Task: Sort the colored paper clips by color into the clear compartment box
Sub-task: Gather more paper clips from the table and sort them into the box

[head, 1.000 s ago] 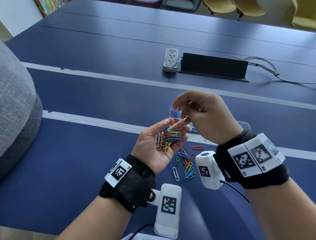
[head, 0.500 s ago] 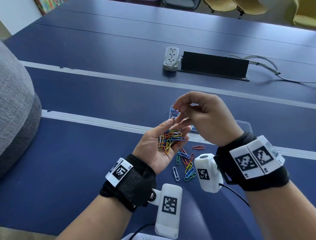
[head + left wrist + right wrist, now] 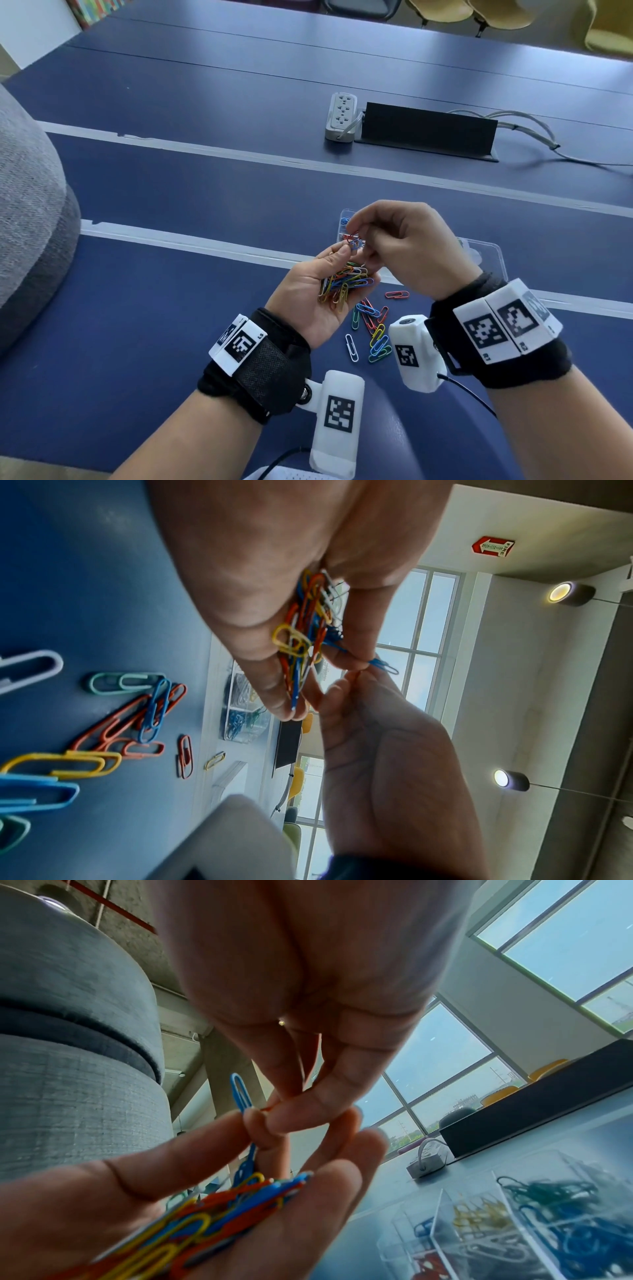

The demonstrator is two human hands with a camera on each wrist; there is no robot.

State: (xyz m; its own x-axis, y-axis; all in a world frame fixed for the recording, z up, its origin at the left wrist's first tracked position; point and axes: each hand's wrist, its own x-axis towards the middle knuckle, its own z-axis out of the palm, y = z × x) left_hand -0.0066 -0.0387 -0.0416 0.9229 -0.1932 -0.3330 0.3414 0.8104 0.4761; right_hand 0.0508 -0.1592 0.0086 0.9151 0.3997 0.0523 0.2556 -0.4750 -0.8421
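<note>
Head view: compartment box (image 3: 493, 253) half hidden

My worktop (image 3: 171, 308) is dark blue with pale stripes. My paper clips (image 3: 344, 282) are red, yellow, blue, green and white.

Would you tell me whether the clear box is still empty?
Not empty: the clear box already holds sorted blue, yellow, red and silver clips in separate compartments.

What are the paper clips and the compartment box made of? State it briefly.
Paper clips: bent wire, apparently with a coloured plastic coating, going by the smooth, uniform colours.
Compartment box: clear rigid plastic by its look; the contents show through, and the straight divider walls catch the light. Glass seems unlikely.
</note>
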